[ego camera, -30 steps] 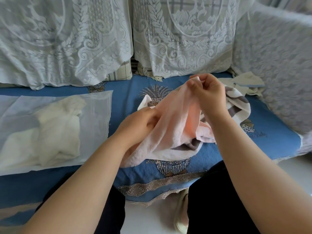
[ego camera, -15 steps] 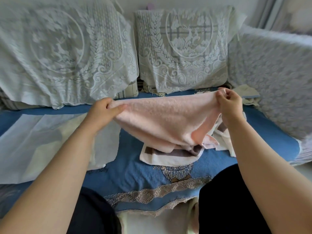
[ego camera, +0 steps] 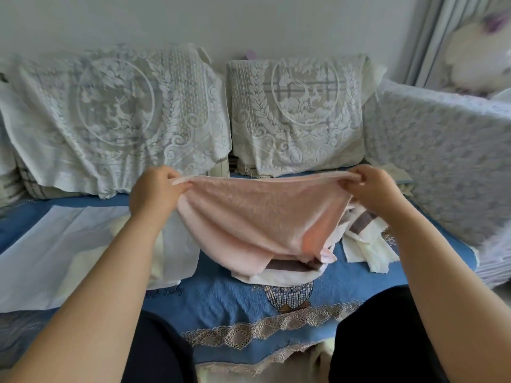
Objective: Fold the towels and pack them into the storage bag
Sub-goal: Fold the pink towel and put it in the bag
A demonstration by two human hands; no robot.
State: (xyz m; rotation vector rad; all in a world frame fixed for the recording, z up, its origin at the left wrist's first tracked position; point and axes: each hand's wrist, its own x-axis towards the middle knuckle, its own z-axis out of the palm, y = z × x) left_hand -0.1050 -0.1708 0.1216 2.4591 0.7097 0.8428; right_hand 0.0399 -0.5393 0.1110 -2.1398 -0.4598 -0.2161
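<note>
A pink towel (ego camera: 257, 217) hangs stretched between my hands above the blue sofa seat. My left hand (ego camera: 154, 189) pinches its left top corner and my right hand (ego camera: 370, 189) pinches its right top corner. Its lower part sags onto a white towel with a brown stripe (ego camera: 284, 269) lying on the seat. More white and brown-striped towels (ego camera: 367, 241) lie crumpled to the right. The translucent white storage bag (ego camera: 69, 250) lies flat on the seat at the left, with a pale cream towel (ego camera: 91, 261) showing through it.
The blue sofa cover (ego camera: 237, 297) has a lace front edge. Two lace-covered back cushions (ego camera: 116, 120) stand behind. A lace-covered armrest (ego camera: 442, 161) closes off the right side. My dark-trousered knees sit at the bottom of the view.
My hands have drawn apart and lifted, spreading the bunched pink towel out wide by its top corners. The view has tilted upward.
</note>
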